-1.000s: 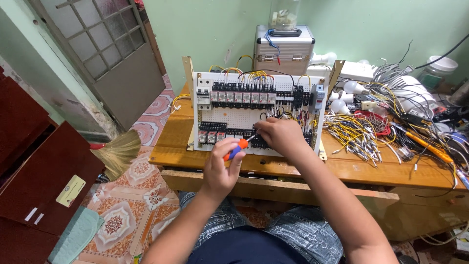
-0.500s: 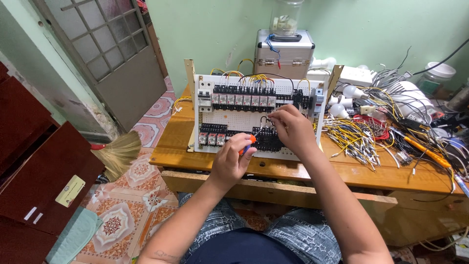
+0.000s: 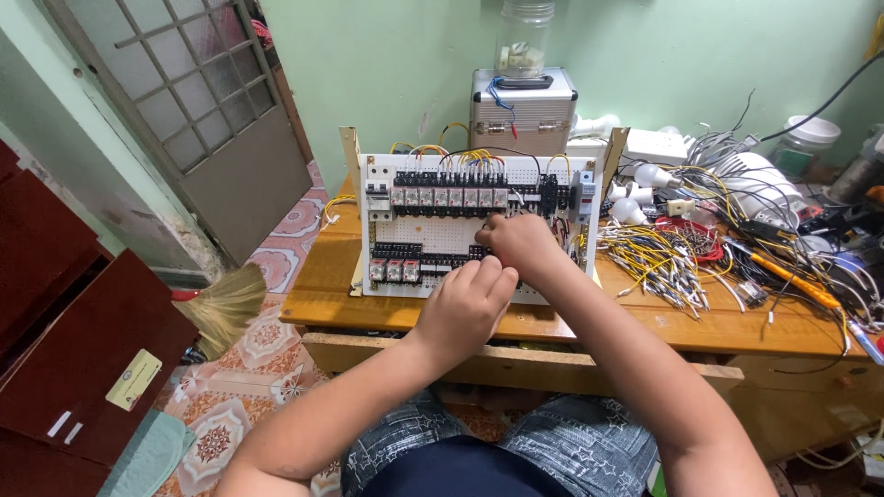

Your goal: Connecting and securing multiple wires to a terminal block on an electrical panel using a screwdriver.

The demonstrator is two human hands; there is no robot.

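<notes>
Both my hands now at lower row of white perforated wiring panel (image 3: 479, 230) on wooden table (image 3: 700, 322). Left hand (image 3: 465, 308) moved up, fist clenched, orange screwdriver now hidden. Right hand (image 3: 520, 241) fingertips on black terminals; grip unclear.

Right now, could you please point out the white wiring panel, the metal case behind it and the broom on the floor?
white wiring panel (image 3: 433, 237): head view, on its bare perforated face between the two rows of parts.
metal case (image 3: 523, 110): head view, on its ribbed front.
broom (image 3: 224, 304): head view, on the straw bristles.
</notes>
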